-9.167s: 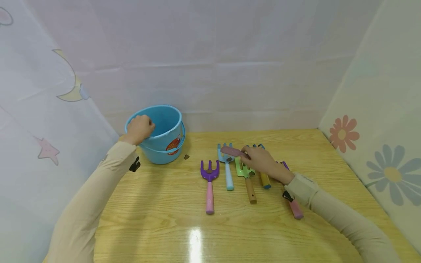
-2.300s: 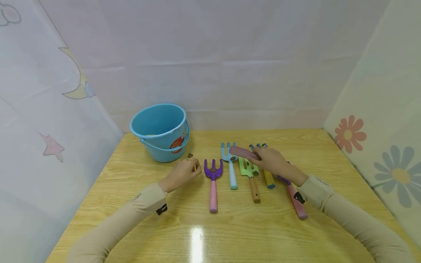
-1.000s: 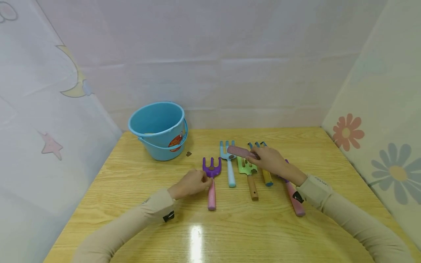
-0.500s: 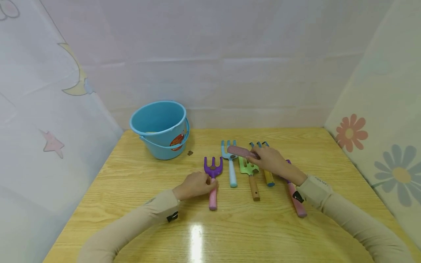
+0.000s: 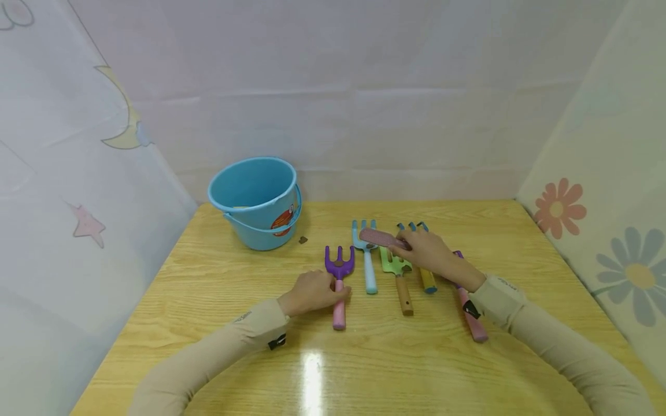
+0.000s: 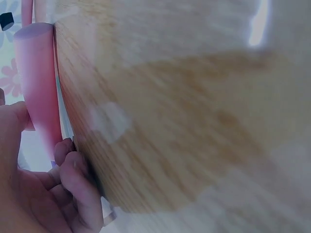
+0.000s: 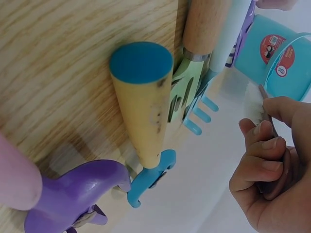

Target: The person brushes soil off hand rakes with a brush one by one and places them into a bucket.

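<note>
My left hand pinches the pink handle of a purple hand fork that lies on the table, tines pointing away. In the left wrist view the thumb and fingertips sit on either side of that pink handle. My right hand grips a dusty-pink brush above the other tools; pale bristles show in the right wrist view. Under and beside the brush lie a light-blue fork and a green slotted fork with a wooden handle. Brown specks of dirt cling to several tools.
A blue bucket stands at the back left, a brown clump beside it. Right of the green fork lie a yellow-handled blue rake and a pink-handled purple tool. Printed cloth walls border the wooden table.
My left hand has come from the bucket's rim across to the purple fork, and its fingers now hold the handle. The right hand keeps the brush in nearly the same place.
</note>
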`<act>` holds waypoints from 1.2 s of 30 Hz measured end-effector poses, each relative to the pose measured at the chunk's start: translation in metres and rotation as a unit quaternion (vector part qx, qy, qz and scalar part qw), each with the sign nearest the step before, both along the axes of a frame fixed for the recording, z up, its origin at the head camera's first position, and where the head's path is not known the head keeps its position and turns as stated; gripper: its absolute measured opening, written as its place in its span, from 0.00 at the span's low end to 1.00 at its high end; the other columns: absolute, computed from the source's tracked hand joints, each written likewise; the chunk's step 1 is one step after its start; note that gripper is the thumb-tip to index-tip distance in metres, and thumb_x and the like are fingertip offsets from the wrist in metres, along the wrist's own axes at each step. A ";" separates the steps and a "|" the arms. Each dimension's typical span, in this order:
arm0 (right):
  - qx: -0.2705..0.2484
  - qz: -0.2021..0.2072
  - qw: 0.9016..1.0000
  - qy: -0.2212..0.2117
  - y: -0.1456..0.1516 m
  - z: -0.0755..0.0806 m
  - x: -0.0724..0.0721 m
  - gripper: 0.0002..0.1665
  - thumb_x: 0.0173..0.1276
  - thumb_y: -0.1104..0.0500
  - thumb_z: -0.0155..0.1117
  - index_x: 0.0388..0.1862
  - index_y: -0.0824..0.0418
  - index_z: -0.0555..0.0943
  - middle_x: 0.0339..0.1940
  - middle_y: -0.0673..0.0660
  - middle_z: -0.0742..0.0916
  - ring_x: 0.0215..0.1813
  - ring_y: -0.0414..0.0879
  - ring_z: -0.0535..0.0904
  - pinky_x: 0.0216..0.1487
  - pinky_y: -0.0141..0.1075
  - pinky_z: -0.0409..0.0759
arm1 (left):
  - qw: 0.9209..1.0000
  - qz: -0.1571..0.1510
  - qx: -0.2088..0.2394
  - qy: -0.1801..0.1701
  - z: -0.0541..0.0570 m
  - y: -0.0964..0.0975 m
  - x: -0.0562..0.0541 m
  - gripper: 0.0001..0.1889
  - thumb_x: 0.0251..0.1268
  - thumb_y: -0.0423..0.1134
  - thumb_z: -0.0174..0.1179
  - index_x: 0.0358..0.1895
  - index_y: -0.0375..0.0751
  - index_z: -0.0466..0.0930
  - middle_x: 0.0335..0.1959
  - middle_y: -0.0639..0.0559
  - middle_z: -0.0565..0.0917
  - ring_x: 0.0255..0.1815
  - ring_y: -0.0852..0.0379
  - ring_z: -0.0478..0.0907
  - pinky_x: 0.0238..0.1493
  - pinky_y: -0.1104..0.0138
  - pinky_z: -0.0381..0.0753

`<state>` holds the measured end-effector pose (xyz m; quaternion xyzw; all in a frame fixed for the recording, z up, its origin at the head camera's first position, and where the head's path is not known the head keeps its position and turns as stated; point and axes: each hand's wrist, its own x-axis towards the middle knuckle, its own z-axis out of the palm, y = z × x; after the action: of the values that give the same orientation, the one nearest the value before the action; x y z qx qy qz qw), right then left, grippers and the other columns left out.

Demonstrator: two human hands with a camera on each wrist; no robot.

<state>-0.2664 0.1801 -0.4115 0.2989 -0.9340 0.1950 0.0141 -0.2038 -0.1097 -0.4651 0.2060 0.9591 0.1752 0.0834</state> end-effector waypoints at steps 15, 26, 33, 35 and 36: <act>0.003 0.001 1.000 0.017 0.004 0.000 0.001 0.14 0.72 0.52 0.63 0.39 0.63 0.81 0.16 0.47 0.71 0.18 0.39 0.62 0.20 0.33 0.59 | 1.000 0.000 0.020 -0.013 0.002 -0.005 -0.002 0.22 0.64 0.54 0.56 0.14 0.51 0.67 0.11 0.60 0.68 0.13 0.64 0.63 0.17 0.69 0.63; 0.004 0.004 1.000 0.024 0.006 -0.001 0.002 0.13 0.72 0.53 0.63 0.38 0.63 0.81 0.16 0.47 0.73 0.17 0.39 0.64 0.19 0.33 0.59 | 0.991 0.032 0.106 -0.071 0.008 -0.008 -0.001 0.20 0.68 0.48 0.57 0.17 0.47 0.70 0.11 0.58 0.71 0.11 0.65 0.66 0.15 0.72 0.66; 0.000 0.001 1.000 0.017 0.007 -0.001 0.001 0.13 0.72 0.53 0.63 0.40 0.64 0.81 0.16 0.47 0.73 0.17 0.40 0.64 0.20 0.33 0.60 | 0.967 0.085 0.186 -0.151 0.008 -0.011 -0.003 0.16 0.66 0.44 0.59 0.24 0.38 0.74 0.13 0.49 0.80 0.10 0.58 0.77 0.14 0.67 0.78; -0.001 0.002 1.000 0.017 0.008 -0.002 0.001 0.13 0.72 0.53 0.63 0.40 0.64 0.81 0.16 0.47 0.73 0.17 0.40 0.64 0.20 0.33 0.59 | 0.967 0.097 0.180 -0.152 0.009 -0.011 -0.004 0.16 0.66 0.45 0.59 0.24 0.38 0.73 0.14 0.49 0.79 0.10 0.59 0.76 0.14 0.68 0.77; -0.001 0.004 1.000 0.018 0.008 -0.002 0.001 0.14 0.72 0.53 0.63 0.40 0.65 0.82 0.16 0.47 0.73 0.17 0.40 0.63 0.20 0.33 0.59 | 0.967 0.102 0.178 -0.152 0.010 -0.011 -0.004 0.15 0.65 0.45 0.59 0.24 0.39 0.73 0.14 0.50 0.79 0.10 0.59 0.75 0.13 0.68 0.76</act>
<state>-0.2657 0.1878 -0.4139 0.3061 -0.9322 0.1906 0.0301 -0.2082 -0.1207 -0.4551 0.0893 0.9043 0.3802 0.1722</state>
